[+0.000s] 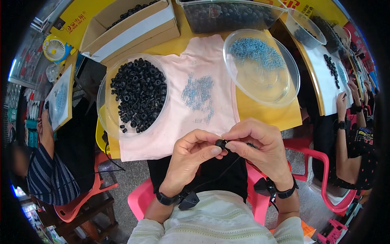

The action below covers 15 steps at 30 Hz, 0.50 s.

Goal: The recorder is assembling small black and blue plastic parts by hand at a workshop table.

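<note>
My left hand [191, 156] and my right hand [258, 144] meet just below the table's near edge, both pinching one small black ring-shaped part [221, 143] between fingertips. A thin black cord runs down from it toward my lap. Ahead on the pink cloth [178, 134] lies a scatter of tiny pale blue beads [199, 94]. A clear round dish [106, 106] to the left holds a heap of black rubber rings [140, 94].
A second clear dish [280, 91] at right holds more blue beads. Behind stand a cardboard box [134, 30] and a clear tub [227, 16] of black parts. People sit at both sides; pink plastic chairs [321, 162] surround me.
</note>
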Available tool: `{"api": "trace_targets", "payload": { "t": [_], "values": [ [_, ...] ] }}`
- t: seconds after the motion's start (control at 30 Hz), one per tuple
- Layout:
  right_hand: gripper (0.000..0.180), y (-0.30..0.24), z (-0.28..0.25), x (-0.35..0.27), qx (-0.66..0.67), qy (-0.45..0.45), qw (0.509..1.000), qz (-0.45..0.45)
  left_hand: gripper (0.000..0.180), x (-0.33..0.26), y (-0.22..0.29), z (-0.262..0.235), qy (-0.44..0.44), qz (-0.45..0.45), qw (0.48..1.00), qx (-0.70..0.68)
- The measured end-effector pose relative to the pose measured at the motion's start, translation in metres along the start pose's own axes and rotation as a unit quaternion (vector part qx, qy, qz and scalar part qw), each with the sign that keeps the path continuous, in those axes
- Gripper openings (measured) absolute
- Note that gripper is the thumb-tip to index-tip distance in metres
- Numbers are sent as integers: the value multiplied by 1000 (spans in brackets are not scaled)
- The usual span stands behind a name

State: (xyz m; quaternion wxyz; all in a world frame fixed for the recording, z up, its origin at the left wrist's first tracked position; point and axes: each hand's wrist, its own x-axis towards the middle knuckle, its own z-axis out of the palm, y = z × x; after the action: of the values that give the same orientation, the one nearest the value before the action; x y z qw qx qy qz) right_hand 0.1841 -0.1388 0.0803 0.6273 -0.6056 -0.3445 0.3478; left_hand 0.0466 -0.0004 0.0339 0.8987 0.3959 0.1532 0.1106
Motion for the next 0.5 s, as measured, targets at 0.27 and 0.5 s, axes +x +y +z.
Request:
{"api": "trace_targets", "payload": {
  "t": [0.27, 0.5],
  "values": [
    [17, 2, 0, 0, 64, 16, 997, 48, 20, 2, 1, 2, 8, 1, 1000, 20],
    [16, -1, -5, 3, 56, 11, 996, 73, 20, 4, 1, 1, 2, 2, 1000, 17]
  ]
}}
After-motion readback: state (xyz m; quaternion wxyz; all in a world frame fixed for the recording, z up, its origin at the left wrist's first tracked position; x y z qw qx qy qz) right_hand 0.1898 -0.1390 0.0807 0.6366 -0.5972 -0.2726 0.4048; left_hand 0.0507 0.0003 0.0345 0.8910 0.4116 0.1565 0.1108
